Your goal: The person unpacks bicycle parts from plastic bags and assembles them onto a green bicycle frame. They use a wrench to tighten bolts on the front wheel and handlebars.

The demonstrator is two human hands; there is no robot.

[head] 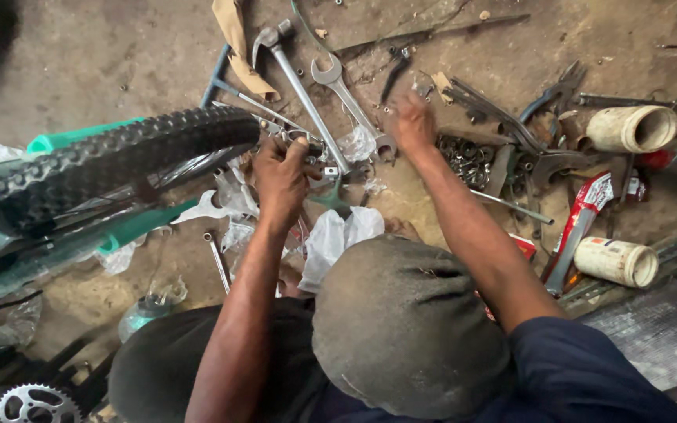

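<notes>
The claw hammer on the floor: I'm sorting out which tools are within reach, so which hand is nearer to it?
Left. The left hand is at the wheel, close beside the hammer handle. The right hand reaches past the wrench, farther from the hammer.

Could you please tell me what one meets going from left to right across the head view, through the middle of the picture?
Black knobby bicycle tyre → left hand → silver open-ended steel spanner → right hand → pile of small metal nuts → pale cylindrical plastic tub.

Dusty concrete floor [103, 55] (daylit)
</notes>
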